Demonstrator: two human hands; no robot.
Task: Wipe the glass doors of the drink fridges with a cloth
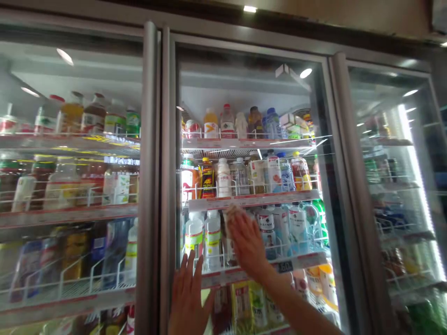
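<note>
My right hand [246,242] lies against the glass door [244,70] of the middle fridge, pressing a pale cloth [228,215] to the pane. Only a blurred edge of the cloth shows past my fingers. Lower down, my left hand [188,293] rests flat with fingers spread near the door's left edge, holding nothing. Behind the glass stand rows of drinks, among them clear bottles with yellow-green labels [213,239] between my hands and a white bottle [224,177] on the shelf above.
A metal door frame [151,177] separates this door from the left fridge, whose shelves hold more bottles. On the right, another metal post [359,195] borders a further glass door [391,111]. Ceiling lights reflect in the panes. A small price sign [284,266] sits on a shelf edge.
</note>
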